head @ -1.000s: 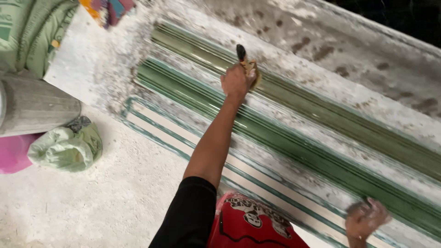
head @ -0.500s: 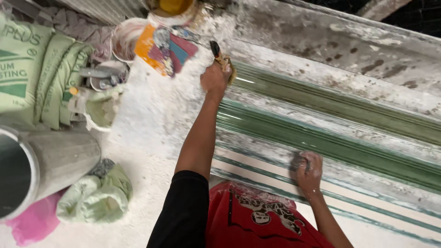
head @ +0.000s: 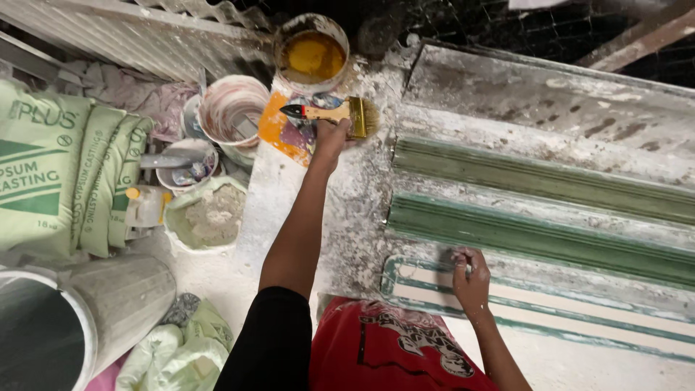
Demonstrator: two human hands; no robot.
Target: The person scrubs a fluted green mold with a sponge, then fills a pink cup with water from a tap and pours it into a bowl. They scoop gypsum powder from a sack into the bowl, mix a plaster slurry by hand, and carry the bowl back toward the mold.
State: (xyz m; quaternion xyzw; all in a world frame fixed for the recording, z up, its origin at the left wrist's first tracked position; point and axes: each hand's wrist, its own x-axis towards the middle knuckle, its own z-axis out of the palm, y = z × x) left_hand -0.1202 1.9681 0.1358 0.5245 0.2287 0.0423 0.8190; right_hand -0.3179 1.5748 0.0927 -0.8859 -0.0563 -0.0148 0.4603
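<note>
The left hand (head: 329, 137), gripping the paintbrush (head: 340, 112), has swung off the green mould (head: 536, 232) toward the paint bucket (head: 313, 54); the right hand (head: 470, 279) rests clenched on the bench (head: 347, 217).

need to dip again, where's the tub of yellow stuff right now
In the head view the yellow-filled tub sits at the top centre, just beyond the paintbrush held in the left hand and right of the pink-smeared white bucket.

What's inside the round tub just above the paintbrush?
The tub holds yellow-orange liquid, its rim crusted white. How deep it goes cannot be seen. The left hand holds the paintbrush just below it.
</note>
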